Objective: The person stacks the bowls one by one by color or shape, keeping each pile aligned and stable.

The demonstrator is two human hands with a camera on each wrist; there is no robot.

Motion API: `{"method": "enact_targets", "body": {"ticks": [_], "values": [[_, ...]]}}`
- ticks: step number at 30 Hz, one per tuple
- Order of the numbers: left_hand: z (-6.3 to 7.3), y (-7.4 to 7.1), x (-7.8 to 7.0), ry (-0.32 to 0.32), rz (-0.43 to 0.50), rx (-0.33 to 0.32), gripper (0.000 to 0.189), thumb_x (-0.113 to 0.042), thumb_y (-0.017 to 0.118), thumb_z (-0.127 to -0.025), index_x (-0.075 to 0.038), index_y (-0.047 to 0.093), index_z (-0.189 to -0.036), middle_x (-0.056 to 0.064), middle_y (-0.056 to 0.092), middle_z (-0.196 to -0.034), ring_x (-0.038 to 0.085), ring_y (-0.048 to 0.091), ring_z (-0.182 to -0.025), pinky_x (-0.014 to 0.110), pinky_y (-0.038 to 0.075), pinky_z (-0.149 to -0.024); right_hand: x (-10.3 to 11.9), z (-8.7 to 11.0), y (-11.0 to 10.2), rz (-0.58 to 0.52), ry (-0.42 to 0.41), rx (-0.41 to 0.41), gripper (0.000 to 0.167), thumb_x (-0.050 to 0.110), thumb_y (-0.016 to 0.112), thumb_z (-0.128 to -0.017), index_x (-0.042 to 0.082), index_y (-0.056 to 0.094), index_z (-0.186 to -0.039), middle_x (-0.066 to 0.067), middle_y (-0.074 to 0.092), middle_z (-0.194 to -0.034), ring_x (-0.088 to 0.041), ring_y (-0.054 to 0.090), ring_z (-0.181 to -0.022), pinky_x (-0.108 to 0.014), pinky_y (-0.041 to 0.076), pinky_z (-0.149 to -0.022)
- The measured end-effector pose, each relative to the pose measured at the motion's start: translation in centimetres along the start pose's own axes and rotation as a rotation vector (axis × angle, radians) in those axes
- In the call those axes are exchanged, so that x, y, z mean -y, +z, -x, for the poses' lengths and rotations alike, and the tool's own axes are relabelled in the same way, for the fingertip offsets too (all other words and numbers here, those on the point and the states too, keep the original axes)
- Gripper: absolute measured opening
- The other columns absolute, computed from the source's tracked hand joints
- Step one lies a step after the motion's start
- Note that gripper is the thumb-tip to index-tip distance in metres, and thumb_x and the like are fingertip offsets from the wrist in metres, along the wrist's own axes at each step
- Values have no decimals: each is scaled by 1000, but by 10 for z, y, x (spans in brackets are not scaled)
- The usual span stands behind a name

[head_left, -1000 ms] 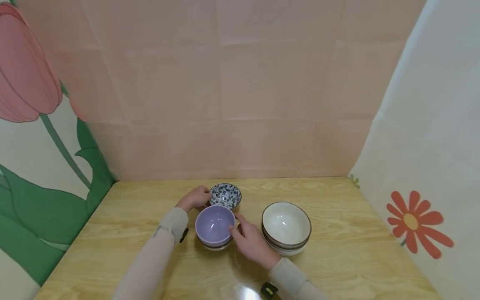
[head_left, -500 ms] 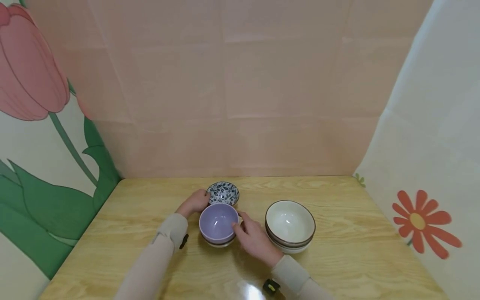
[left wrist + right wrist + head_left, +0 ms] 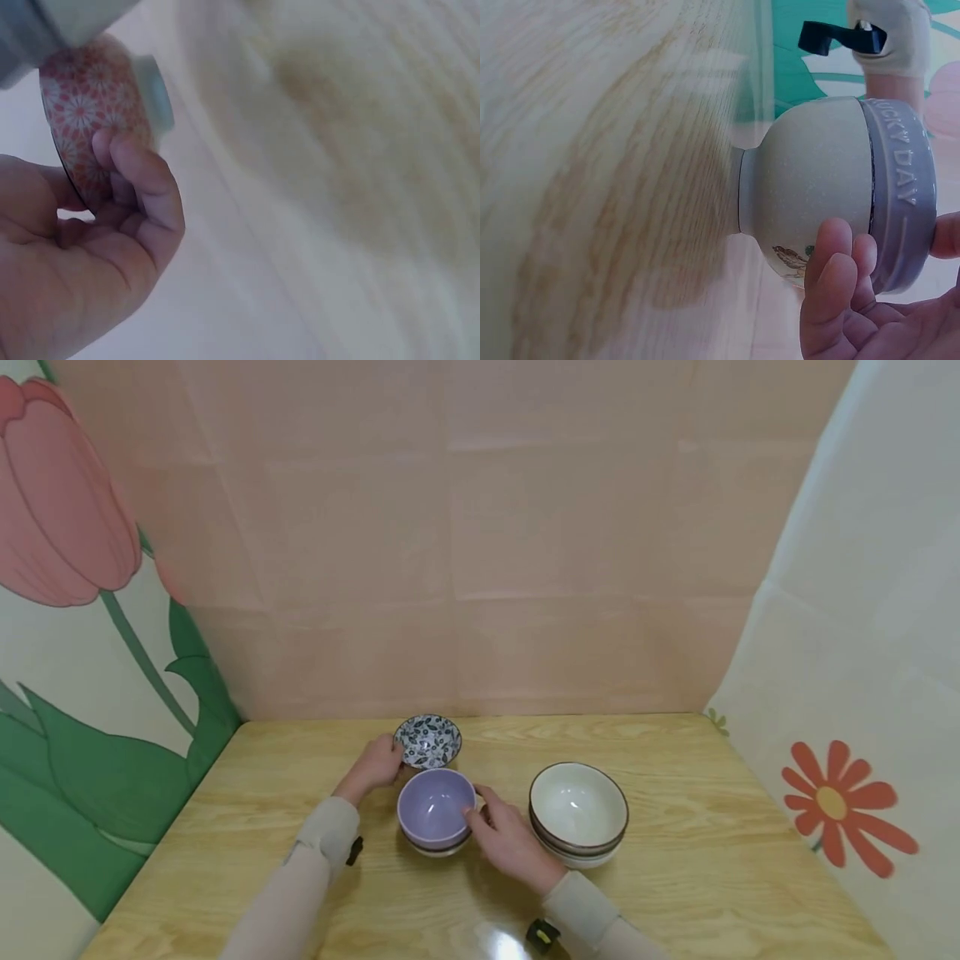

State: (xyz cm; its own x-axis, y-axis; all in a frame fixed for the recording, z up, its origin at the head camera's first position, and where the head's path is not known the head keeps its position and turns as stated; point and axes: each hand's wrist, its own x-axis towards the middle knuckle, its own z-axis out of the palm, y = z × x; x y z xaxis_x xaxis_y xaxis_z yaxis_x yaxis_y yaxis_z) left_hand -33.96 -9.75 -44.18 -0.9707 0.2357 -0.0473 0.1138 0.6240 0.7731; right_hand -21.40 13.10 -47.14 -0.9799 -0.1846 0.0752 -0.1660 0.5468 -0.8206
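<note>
My left hand (image 3: 377,762) grips the rim of a small bowl (image 3: 427,742) at the back of the table. Inside, this bowl has a dark floral pattern; its outside (image 3: 86,105), in the left wrist view, is red with pale flowers. Its pale foot (image 3: 155,94) appears raised off the tabletop. Nearer to me, a purple bowl (image 3: 437,808) sits nested in a cream bowl (image 3: 814,176), whose foot stands on the table. My right hand (image 3: 512,842) holds this stack from the right, thumb at the purple rim and fingers against the side.
Right of my right hand stands a stack of larger white bowls (image 3: 577,806) with brown rims. The wooden table (image 3: 705,843) meets a plain pinkish backdrop (image 3: 480,568) at the back. Flower-printed sheets hang at the left (image 3: 90,693) and right (image 3: 862,652).
The left hand has moved the floral bowl leftward and slightly back, away from the purple bowl. The right hand stays on the purple bowl's stack, and the white stack stands as before.
</note>
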Motion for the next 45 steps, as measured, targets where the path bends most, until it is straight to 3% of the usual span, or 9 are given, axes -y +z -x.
{"method": "enact_targets", "body": {"ticks": [8, 15, 17, 20, 23, 33, 38, 45], "values": [[17, -23, -12, 13, 23, -95, 31, -10, 36, -102, 13, 45, -121, 10, 58, -73, 16, 52, -57, 27, 47, -51, 1, 0, 1, 10, 28, -2, 58, 44, 46, -104, 5, 44, -147, 0, 58, -76, -14, 56, -60, -31, 47, -54], [31, -37, -18, 29, 43, -110, 49, -13, 33, -104, 14, 33, -144, 9, 57, -72, 16, 53, -57, 29, 48, -51, 0, 0, 0, 32, -27, -73, 57, 41, 48, -104, 3, 44, -147, 2, 55, -69, -11, 52, -59, -29, 44, -58], [37, -40, -20, 41, 56, -110, 44, -13, 33, -103, 13, 39, -138, 8, 56, -70, 16, 52, -56, 29, 48, -51, 0, -1, 1, 41, -35, -85, 57, 40, 49, -104, 3, 44, -147, 4, 54, -69, -10, 51, -59, -28, 43, -59], [45, -43, -24, 68, 58, -111, 30, -11, 34, -102, 8, 50, -118, 7, 55, -68, 16, 51, -55, 29, 46, -50, 0, -2, 1, 45, -39, -98, 56, 39, 49, -104, 3, 44, -146, 4, 52, -68, -10, 49, -59, -29, 43, -60], [53, -43, -27, 95, 57, -105, 24, -11, 34, -103, 4, 52, -107, 6, 54, -66, 16, 50, -55, 29, 45, -49, 0, -3, -2, 37, -22, -104, 56, 40, 49, -104, 4, 44, -147, 3, 52, -70, -11, 49, -61, -30, 43, -63], [77, -40, -35, 147, 92, -81, 34, -14, 34, -107, 6, 51, -129, 4, 51, -64, 16, 48, -54, 28, 42, -47, 4, -5, -11, 18, -12, -81, 56, 40, 47, -105, 4, 41, -149, -1, 55, -76, -14, 52, -68, -32, 46, -66], [88, -41, -40, 165, 107, -79, 30, -10, 35, -106, 5, 52, -126, 3, 49, -62, 14, 46, -53, 26, 40, -46, 5, -3, -11, 13, -41, -75, 56, 37, 46, -105, 2, 40, -149, 0, 58, -78, -12, 55, -71, -31, 48, -68], [102, -40, -46, 143, 100, -54, 29, -12, 36, -107, 3, 53, -125, 4, 52, -66, 15, 49, -56, 27, 43, -48, 9, 0, -15, 27, -61, -83, 53, 33, 47, -106, 3, 40, -149, 2, 59, -77, -11, 55, -67, -29, 47, -64]]}}
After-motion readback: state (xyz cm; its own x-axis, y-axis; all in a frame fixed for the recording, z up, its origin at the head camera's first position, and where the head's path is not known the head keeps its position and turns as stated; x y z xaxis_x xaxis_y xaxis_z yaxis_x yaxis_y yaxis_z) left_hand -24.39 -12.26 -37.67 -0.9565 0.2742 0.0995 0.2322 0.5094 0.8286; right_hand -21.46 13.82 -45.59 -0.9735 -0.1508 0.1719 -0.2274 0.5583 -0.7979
